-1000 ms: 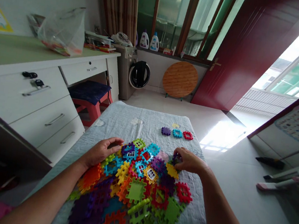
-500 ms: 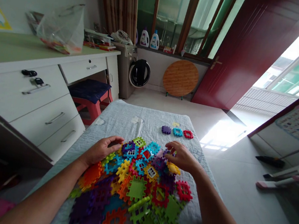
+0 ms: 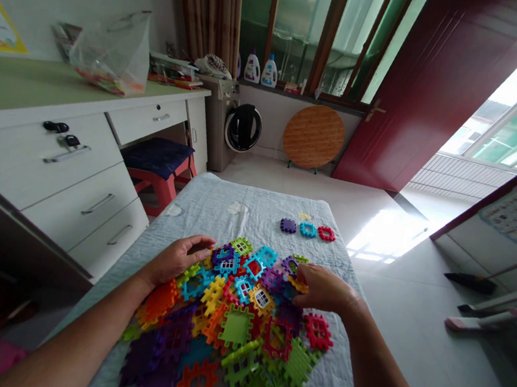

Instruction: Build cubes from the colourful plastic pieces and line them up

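Observation:
A heap of colourful plastic interlocking building tiles (image 3: 236, 326) lies on a cloth-covered table. My left hand (image 3: 183, 259) rests against the heap's far left side, fingers apart and curved, holding nothing; a purple tile (image 3: 222, 256) and a lime green tile (image 3: 188, 273) are close to it. On the right side, my right hand (image 3: 329, 288) pinches a yellow interlocking tile (image 3: 296, 284), partly hidden by the fingers. Beside that tile lie purple tiles (image 3: 272, 279). A purple tile (image 3: 288, 225), a blue tile (image 3: 308, 230) and a red tile (image 3: 326, 234) sit in a row beyond the heap.
The pale blue tablecloth (image 3: 219, 204) covers the table. At left stands a white desk (image 3: 72, 174) with a plastic bag (image 3: 113, 53) on top, and a red stool (image 3: 162, 191) under it. A washing machine (image 3: 222, 126) and a round wooden tabletop (image 3: 313, 136) are at the back.
My right hand has turned and closed its fingers on the yellow tile, uncovering purple and green tiles behind it. The left hand has stayed in place.

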### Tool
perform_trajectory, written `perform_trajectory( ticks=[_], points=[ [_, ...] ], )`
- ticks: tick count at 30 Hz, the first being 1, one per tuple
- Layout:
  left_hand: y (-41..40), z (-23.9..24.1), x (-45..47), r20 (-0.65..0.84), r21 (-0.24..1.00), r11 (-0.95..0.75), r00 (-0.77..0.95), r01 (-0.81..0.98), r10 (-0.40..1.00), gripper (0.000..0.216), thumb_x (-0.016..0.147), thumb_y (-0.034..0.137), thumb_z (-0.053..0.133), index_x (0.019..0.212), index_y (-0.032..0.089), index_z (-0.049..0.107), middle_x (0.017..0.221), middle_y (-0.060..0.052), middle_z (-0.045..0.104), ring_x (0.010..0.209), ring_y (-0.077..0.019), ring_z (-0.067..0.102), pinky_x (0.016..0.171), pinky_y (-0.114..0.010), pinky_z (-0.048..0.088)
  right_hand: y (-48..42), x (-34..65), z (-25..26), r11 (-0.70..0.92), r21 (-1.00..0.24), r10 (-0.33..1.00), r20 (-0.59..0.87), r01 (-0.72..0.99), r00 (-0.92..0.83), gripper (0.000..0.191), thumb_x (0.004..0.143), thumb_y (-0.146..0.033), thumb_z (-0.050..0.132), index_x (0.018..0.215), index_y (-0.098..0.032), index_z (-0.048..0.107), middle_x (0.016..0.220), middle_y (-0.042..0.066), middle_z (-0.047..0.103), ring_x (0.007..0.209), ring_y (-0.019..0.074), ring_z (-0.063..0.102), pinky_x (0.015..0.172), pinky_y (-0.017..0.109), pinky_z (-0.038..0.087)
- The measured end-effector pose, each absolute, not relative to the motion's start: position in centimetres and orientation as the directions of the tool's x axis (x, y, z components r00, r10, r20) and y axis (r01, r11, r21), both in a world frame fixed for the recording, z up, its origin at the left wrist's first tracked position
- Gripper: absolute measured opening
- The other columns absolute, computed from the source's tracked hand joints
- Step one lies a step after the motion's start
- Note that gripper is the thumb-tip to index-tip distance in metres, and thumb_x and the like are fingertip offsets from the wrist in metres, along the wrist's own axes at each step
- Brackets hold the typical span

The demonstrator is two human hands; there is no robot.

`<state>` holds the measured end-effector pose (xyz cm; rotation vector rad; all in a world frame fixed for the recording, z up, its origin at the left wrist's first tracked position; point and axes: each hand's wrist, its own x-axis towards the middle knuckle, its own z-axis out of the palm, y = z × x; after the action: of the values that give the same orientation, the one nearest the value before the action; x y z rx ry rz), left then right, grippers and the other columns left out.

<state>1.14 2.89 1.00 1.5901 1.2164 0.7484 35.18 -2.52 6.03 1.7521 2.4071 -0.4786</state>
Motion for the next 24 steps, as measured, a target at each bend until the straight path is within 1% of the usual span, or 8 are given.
perform_trajectory(
  ticks=[3, 7, 10, 12, 15, 18, 21, 24],
  points=[
    [2.9, 1.1, 1.2, -0.079, 0.93, -0.038, 0.3, 0.365, 0.951, 0.057, 0.068, 0.06, 0.063, 0.107, 0.019, 0.064, 0.111, -0.009, 0.068, 0.107, -0.0286, 0.06, 0.095, -0.039, 0.046, -2.4, 35.6, 6.3, 0.303, -0.217, 0.89, -0.284, 0.928, -0.357, 0.006, 0.068, -0.02, 0.055, 0.073, -0.019, 0.057, 0.071, 0.001, 0.06, 0.06, 0.0123, 0.046, 0.054, 0.025, 0.028],
    [2.9, 1.1, 1.2, -0.069, 0.932, -0.049, 0.307, 0.36, 0.949, 0.057, 0.067, 0.06, 0.064, 0.107, 0.019, 0.064, 0.11, -0.009, 0.068, 0.106, -0.0283, 0.06, 0.096, -0.039, 0.046, -2.2, 37.4, 7.2, 0.217, -0.311, 0.9, -0.305, 0.925, -0.313, 0.011, 0.068, -0.013, 0.047, 0.063, -0.018, 0.055, 0.061, -0.001, 0.056, 0.054, 0.0097, 0.047, 0.051, 0.023, 0.028],
    [2.9, 0.9, 1.1, -0.056, 0.936, -0.053, 0.298, 0.347, 0.953, 0.056, 0.066, 0.059, 0.065, 0.106, 0.019, 0.065, 0.11, -0.009, 0.069, 0.105, -0.0284, 0.061, 0.095, -0.039, 0.047, -2.0, 38.7, 7.2, 0.083, -0.369, 0.874, -0.42, 0.926, -0.246, 0.011, 0.067, -0.014, 0.047, 0.067, -0.018, 0.057, 0.061, 0.0, 0.058, 0.051, 0.0103, 0.05, 0.049, 0.022, 0.031],
    [2.9, 0.9, 1.1, -0.051, 0.938, -0.056, 0.294, 0.343, 0.954, 0.056, 0.067, 0.058, 0.065, 0.106, 0.019, 0.065, 0.11, -0.009, 0.069, 0.105, -0.0285, 0.061, 0.094, -0.038, 0.047, -1.8, 39.1, 7.0, 0.061, -0.301, 0.882, -0.431, 0.952, -0.193, 0.012, 0.066, -0.016, 0.049, 0.072, -0.018, 0.06, 0.066, 0.002, 0.06, 0.056, 0.0129, 0.054, 0.051, 0.023, 0.034],
    [2.8, 1.0, 1.2, -0.055, 0.934, -0.057, 0.299, 0.353, 0.953, 0.054, 0.068, 0.056, 0.065, 0.106, 0.019, 0.065, 0.11, -0.009, 0.069, 0.105, -0.0283, 0.061, 0.093, -0.038, 0.048, -1.9, 38.6, 6.7, 0.12, -0.155, 0.943, -0.289, 0.981, -0.161, 0.016, 0.066, -0.023, 0.057, 0.079, -0.017, 0.062, 0.078, 0.006, 0.062, 0.071, 0.018, 0.056, 0.06, 0.026, 0.038],
    [2.8, 1.1, 1.2, -0.056, 0.932, -0.058, 0.302, 0.357, 0.952, 0.053, 0.068, 0.056, 0.065, 0.106, 0.019, 0.065, 0.11, -0.009, 0.069, 0.104, -0.0281, 0.062, 0.093, -0.037, 0.048, -2.4, 37.1, 6.7, 0.201, -0.164, 0.945, -0.227, 0.966, -0.235, 0.025, 0.068, -0.038, 0.063, 0.082, -0.018, 0.061, 0.084, 0.007, 0.062, 0.075, 0.019, 0.055, 0.067, 0.028, 0.039],
    [2.8, 1.1, 1.2, -0.06, 0.932, -0.06, 0.317, 0.357, 0.947, 0.052, 0.07, 0.057, 0.064, 0.106, 0.019, 0.064, 0.11, -0.008, 0.069, 0.105, -0.0275, 0.061, 0.095, -0.037, 0.046, -2.9, 35.5, 6.6, 0.261, -0.17, 0.932, -0.214, 0.95, -0.294, 0.035, 0.064, -0.047, 0.067, 0.084, -0.019, 0.06, 0.088, 0.007, 0.06, 0.078, 0.0203, 0.054, 0.067, 0.029, 0.039],
    [2.9, 0.9, 1.1, -0.068, 0.931, -0.057, 0.324, 0.361, 0.944, 0.052, 0.071, 0.056, 0.063, 0.107, 0.019, 0.063, 0.111, -0.009, 0.068, 0.106, -0.0278, 0.061, 0.096, -0.038, 0.046, -2.9, 34.7, 6.2, 0.286, -0.152, 0.931, -0.189, 0.946, -0.312, 0.023, 0.07, -0.034, 0.063, 0.087, -0.019, 0.058, 0.091, 0.008, 0.06, 0.08, 0.0201, 0.054, 0.068, 0.028, 0.038]
  ],
)
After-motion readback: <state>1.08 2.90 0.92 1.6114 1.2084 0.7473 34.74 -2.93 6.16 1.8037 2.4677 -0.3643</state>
